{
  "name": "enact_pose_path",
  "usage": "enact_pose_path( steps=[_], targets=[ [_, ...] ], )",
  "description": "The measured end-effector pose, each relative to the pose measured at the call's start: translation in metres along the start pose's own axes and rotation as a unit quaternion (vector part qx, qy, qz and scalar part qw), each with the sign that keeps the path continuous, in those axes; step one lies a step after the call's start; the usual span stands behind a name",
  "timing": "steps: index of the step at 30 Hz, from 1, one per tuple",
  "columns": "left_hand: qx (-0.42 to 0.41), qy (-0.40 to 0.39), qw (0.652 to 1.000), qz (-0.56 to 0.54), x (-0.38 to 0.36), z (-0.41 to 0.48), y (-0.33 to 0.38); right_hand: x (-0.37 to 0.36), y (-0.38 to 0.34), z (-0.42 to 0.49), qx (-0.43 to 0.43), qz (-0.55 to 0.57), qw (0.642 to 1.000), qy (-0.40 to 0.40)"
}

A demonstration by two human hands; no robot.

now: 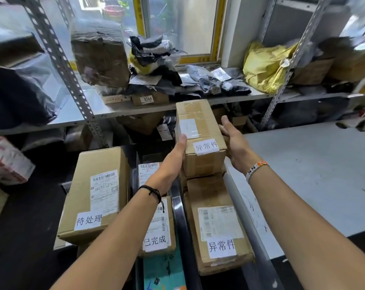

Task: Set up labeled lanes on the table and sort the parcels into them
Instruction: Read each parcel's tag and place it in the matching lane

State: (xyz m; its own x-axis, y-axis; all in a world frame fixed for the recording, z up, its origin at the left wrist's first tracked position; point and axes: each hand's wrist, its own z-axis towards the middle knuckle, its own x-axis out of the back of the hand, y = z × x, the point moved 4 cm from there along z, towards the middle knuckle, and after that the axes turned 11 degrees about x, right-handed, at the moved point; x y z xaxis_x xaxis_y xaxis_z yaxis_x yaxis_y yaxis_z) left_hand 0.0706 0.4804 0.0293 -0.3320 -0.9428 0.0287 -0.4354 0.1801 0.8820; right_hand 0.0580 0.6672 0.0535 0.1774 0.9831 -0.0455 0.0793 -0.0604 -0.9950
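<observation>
Brown cardboard fills the near ground: three cartons lie side by side just off the left edge of the grey table [313, 174]. The right carton [217, 225] carries a white slip reading 异常件, the middle carton [159, 231] one reading 已完成, and the large left carton [93, 193] one reading 待处理.

Just beyond the right carton, a smaller held carton [200, 135], also marked 异常件, is gripped between both hands. The left hand [175, 158] clasps its left side with the thumb on the top face. The right hand [235, 143] grips its right side, thumb raised, fingers hidden behind it. Whether it rests on the carton below cannot be told.

Farther back, a metal shelf [106, 110] holds a film-wrapped parcel [100, 57], grey mailer bags [211, 79] and a yellow bag [265, 65].
</observation>
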Motion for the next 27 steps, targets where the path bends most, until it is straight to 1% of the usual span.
enact_pose_path(
  steps=[1, 3, 5, 7, 8, 10, 12, 14, 17, 22, 27],
  targets=[
    [-0.011, 0.003, 1.0, 0.006, 0.003, 0.0, 0.0, 0.0, -0.007, -0.002, 0.02, -0.016, 0.999, 0.034],
    [-0.033, 0.015, 0.999, 0.019, 0.01, -0.008, 0.006, -0.003, -0.028, -0.009, 0.088, -0.068, 0.989, 0.096],
    [-0.052, 0.025, 0.998, 0.02, 0.02, -0.02, 0.017, -0.019, -0.055, -0.019, 0.168, -0.174, 0.964, 0.112],
    [-0.078, 0.036, 0.996, 0.005, 0.032, -0.035, 0.031, -0.045, -0.082, -0.034, 0.243, -0.282, 0.922, 0.109],
    [-0.091, 0.045, 0.995, 0.003, 0.04, -0.042, 0.038, -0.061, -0.095, -0.043, 0.275, -0.311, 0.904, 0.104],
    [-0.121, 0.06, 0.991, 0.002, 0.058, -0.06, 0.051, -0.097, -0.114, -0.06, 0.33, -0.331, 0.881, 0.071],
    [-0.161, 0.093, 0.983, 0.008, 0.083, -0.08, 0.06, -0.135, -0.122, -0.075, 0.366, -0.329, 0.87, 0.023],
    [-0.191, 0.136, 0.972, 0.018, 0.112, -0.104, 0.062, -0.175, -0.121, -0.087, 0.382, -0.317, 0.868, -0.02],
    [-0.209, 0.218, 0.953, 0.018, 0.169, -0.138, 0.047, -0.241, -0.107, -0.104, 0.377, -0.263, 0.884, -0.087],
    [-0.184, 0.311, 0.932, -0.032, 0.265, -0.193, 0.009, -0.356, -0.068, -0.133, 0.327, -0.21, 0.902, -0.186],
    [-0.142, 0.348, 0.926, -0.036, 0.348, -0.22, -0.022, -0.451, -0.036, -0.145, 0.279, -0.172, 0.913, -0.244]
  ],
)
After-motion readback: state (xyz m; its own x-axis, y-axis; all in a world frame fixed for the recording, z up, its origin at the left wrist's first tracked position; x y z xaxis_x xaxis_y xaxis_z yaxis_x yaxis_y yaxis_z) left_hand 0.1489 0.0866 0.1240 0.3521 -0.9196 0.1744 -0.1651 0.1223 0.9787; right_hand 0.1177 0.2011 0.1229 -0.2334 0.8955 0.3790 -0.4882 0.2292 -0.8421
